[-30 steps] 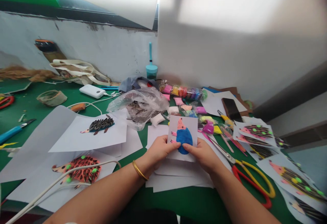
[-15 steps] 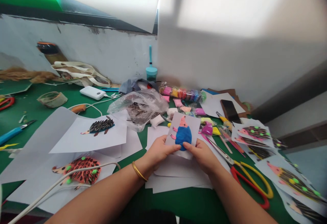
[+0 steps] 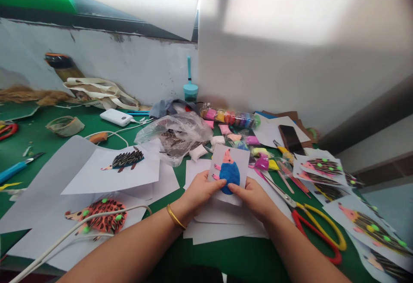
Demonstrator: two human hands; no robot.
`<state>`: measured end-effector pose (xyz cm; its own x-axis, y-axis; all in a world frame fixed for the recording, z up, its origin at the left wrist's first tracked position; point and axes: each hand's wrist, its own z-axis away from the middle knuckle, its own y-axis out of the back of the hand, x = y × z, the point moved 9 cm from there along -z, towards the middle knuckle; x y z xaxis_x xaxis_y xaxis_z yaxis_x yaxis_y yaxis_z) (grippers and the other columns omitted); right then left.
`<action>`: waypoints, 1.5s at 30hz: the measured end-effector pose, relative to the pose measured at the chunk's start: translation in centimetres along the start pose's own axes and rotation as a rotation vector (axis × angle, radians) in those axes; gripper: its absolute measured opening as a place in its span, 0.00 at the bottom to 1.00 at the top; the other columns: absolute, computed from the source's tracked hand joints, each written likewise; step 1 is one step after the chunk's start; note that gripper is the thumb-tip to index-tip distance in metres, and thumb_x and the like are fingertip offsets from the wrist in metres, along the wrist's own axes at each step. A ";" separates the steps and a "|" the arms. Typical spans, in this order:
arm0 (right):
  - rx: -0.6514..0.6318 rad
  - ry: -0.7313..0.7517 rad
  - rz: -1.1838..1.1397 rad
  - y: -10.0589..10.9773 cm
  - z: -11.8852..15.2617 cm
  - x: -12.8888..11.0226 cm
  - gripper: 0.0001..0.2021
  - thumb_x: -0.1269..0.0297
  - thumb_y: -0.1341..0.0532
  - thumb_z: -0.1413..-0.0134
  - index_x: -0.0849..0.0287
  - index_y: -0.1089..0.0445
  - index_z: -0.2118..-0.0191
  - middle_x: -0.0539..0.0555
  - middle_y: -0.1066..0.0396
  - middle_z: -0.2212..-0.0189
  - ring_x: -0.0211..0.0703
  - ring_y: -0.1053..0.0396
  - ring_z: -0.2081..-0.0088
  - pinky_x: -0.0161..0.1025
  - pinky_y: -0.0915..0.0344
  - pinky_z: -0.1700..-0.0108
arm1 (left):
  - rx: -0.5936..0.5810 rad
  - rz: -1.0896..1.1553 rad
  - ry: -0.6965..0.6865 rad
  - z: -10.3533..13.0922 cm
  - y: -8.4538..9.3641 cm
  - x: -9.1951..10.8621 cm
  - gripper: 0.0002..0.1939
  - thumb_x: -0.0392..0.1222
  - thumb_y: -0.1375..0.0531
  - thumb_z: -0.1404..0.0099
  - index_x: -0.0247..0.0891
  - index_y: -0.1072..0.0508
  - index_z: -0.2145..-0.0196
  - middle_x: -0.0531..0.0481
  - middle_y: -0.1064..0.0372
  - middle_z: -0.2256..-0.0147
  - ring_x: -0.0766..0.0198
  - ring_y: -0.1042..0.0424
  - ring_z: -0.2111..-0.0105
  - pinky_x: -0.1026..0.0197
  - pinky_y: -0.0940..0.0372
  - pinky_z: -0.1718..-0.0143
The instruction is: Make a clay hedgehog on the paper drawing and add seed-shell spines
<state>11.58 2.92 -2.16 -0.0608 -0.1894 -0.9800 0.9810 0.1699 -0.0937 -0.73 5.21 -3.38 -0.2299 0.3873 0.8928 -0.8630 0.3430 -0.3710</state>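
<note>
Between both hands, raised over a stack of white sheets (image 3: 222,229), is a white card (image 3: 240,156) bearing a clay hedgehog (image 3: 229,175) with a blue body and a pink head and feet. My left hand (image 3: 204,190) is closed on the card's left edge, its thumb lying at the blue clay's lower side. On the opposite edge my right hand (image 3: 254,195) grips the card, thumb pressed on the lower part of the blue body. The other fingers are hidden behind the card.
Scissors (image 3: 293,203) with red and yellow handles lie right of my hands. Behind are clay packets (image 3: 263,161) and a plastic bag of sunflower seeds (image 3: 174,139). Finished hedgehog cards (image 3: 129,158) lie left; others (image 3: 371,227) lie right. A white cable (image 3: 64,238) crosses the left side.
The card has shifted slightly left and down in my hands. Both thumbs stay on the lower part of the blue clay. Nothing else has visibly moved.
</note>
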 end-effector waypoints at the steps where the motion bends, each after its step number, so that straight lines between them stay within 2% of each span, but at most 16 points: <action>1: 0.001 0.000 0.001 0.0 0.0 0.0 0.23 0.50 0.30 0.50 0.59 0.23 0.53 0.58 0.21 0.57 0.56 0.26 0.54 0.51 0.34 0.46 | 0.002 0.003 -0.001 0.1 -0.1 0.1 0.26 0.49 0.27 0.49 0.31 0.22 0.56 0.39 0.22 0.57 0.54 0.24 0.60 0.56 0.32 0.55; 5: 0.003 0.000 0.011 0.0 0.0 0.0 0.23 0.49 0.31 0.50 0.59 0.23 0.52 0.58 0.21 0.57 0.56 0.26 0.53 0.52 0.34 0.46 | 0.013 0.012 -0.028 0.2 -0.2 0.4 0.27 0.52 0.29 0.47 0.32 0.23 0.55 0.40 0.22 0.58 0.53 0.25 0.58 0.56 0.32 0.54; 10: -0.019 0.013 0.025 -0.2 0.0 -0.1 0.24 0.50 0.30 0.51 0.59 0.24 0.51 0.58 0.21 0.56 0.56 0.26 0.53 0.51 0.34 0.45 | 0.039 0.008 -0.018 0.0 0.3 0.0 0.28 0.50 0.27 0.50 0.30 0.23 0.55 0.39 0.22 0.58 0.51 0.25 0.58 0.53 0.32 0.52; 14: 0.031 0.012 0.005 0.3 0.0 0.2 0.24 0.49 0.32 0.49 0.60 0.25 0.50 0.58 0.21 0.57 0.55 0.25 0.55 0.51 0.32 0.48 | 0.004 -0.005 -0.016 -0.1 0.0 -0.2 0.29 0.50 0.28 0.49 0.32 0.24 0.52 0.40 0.23 0.57 0.51 0.25 0.56 0.53 0.33 0.51; 17: 0.062 0.032 -0.002 0.5 -0.1 0.2 0.24 0.49 0.32 0.49 0.60 0.25 0.50 0.59 0.21 0.56 0.57 0.25 0.53 0.51 0.32 0.48 | -0.012 0.002 -0.035 0.0 -0.3 0.0 0.29 0.50 0.28 0.47 0.32 0.25 0.51 0.40 0.23 0.56 0.51 0.25 0.56 0.53 0.33 0.51; 21: 0.053 0.048 0.015 0.3 -0.1 0.1 0.24 0.50 0.31 0.48 0.60 0.25 0.50 0.59 0.22 0.54 0.59 0.27 0.50 0.51 0.33 0.46 | 0.024 0.025 -0.030 0.0 0.0 -0.1 0.28 0.49 0.28 0.49 0.32 0.24 0.54 0.41 0.23 0.59 0.52 0.25 0.57 0.53 0.32 0.53; 27: 0.047 0.030 0.045 0.3 -0.1 0.3 0.24 0.49 0.32 0.49 0.61 0.25 0.51 0.59 0.22 0.55 0.59 0.26 0.51 0.52 0.32 0.47 | 0.055 0.077 -0.008 0.2 0.0 -0.1 0.27 0.50 0.27 0.50 0.33 0.24 0.56 0.42 0.22 0.60 0.55 0.24 0.61 0.55 0.31 0.57; 36: 0.037 0.036 0.096 0.1 0.0 0.3 0.25 0.49 0.32 0.48 0.60 0.26 0.49 0.59 0.23 0.53 0.60 0.27 0.49 0.53 0.34 0.45 | 0.080 0.132 -0.016 0.5 0.0 0.1 0.25 0.50 0.28 0.49 0.34 0.24 0.57 0.44 0.22 0.62 0.59 0.25 0.64 0.59 0.31 0.59; 45: -0.022 0.028 0.116 -0.6 0.0 0.2 0.24 0.50 0.32 0.48 0.59 0.25 0.49 0.58 0.23 0.51 0.59 0.27 0.49 0.53 0.33 0.45 | 0.162 0.053 -0.039 0.3 1.0 0.4 0.23 0.50 0.28 0.49 0.33 0.23 0.60 0.46 0.23 0.65 0.62 0.28 0.67 0.63 0.35 0.65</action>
<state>10.97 2.78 -2.31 0.0470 -0.1399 -0.9891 0.9774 0.2106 0.0166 -1.80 5.47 -3.29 -0.2913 0.3664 0.8837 -0.9097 0.1798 -0.3744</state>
